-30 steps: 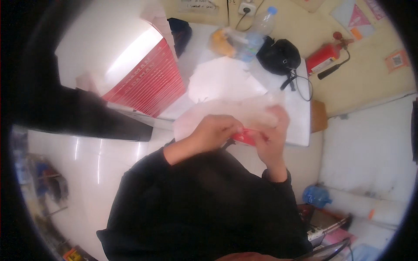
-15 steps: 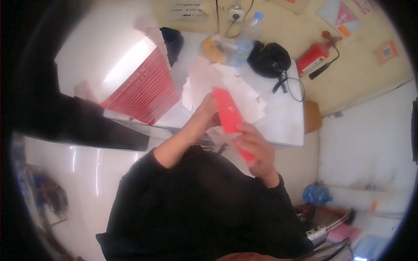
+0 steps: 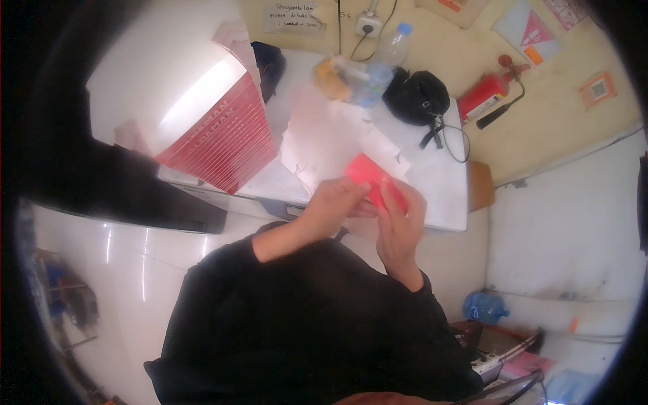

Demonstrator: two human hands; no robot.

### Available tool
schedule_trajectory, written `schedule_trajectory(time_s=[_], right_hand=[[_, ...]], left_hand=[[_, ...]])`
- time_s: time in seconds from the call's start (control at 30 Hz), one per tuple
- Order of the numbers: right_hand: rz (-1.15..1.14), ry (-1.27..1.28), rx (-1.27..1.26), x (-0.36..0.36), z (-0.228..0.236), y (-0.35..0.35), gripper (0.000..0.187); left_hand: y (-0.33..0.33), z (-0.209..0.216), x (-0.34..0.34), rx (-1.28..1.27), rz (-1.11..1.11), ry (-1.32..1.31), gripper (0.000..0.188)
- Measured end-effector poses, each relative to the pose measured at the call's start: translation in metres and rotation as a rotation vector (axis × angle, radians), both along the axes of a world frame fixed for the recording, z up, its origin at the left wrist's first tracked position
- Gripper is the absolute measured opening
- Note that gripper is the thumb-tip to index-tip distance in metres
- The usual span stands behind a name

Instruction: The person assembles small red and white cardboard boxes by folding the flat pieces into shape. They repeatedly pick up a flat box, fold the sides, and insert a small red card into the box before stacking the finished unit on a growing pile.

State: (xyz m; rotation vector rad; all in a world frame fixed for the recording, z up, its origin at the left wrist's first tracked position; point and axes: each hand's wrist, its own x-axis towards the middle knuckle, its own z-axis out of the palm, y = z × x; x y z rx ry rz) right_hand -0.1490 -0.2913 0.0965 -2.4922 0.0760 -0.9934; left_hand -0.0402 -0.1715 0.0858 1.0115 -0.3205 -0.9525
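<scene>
- Handling a red card piece with both hands is the step in hand; judged by the finger placement, probably folding or shaping.
- Left hand: grip pinches the piece's lower left side.
- Right hand: grip grasps the piece's right-hand part.
- Location: the piece is between the hands, near the close edge of the surface, in front of pale sheets.
- Next move: likely calls for thumbs aligned on the edges and even pressure.
- Hidden: the piece's underside, several fingertips, and any crease beneath them.
- Hard to make out: contents of the blurred clear bags; whether the piece is layered cannot be told.
</scene>
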Motion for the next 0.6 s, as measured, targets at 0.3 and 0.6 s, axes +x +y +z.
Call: schedule_trajectory(time_s=[0.3,0.6], right_hand=[[0.028,-0.068,0.637,0.005,-0.035,0.007,0.047],[-0.001,0.217,0.693,0.000,-0.060,-0.009,0.014]], left_hand=[[0.009,-0.023,0.002,0.177,0.074,-0.506,0.028],[0.056,-0.067,-0.001,0.501,-0.292,-0.728,0.026]])
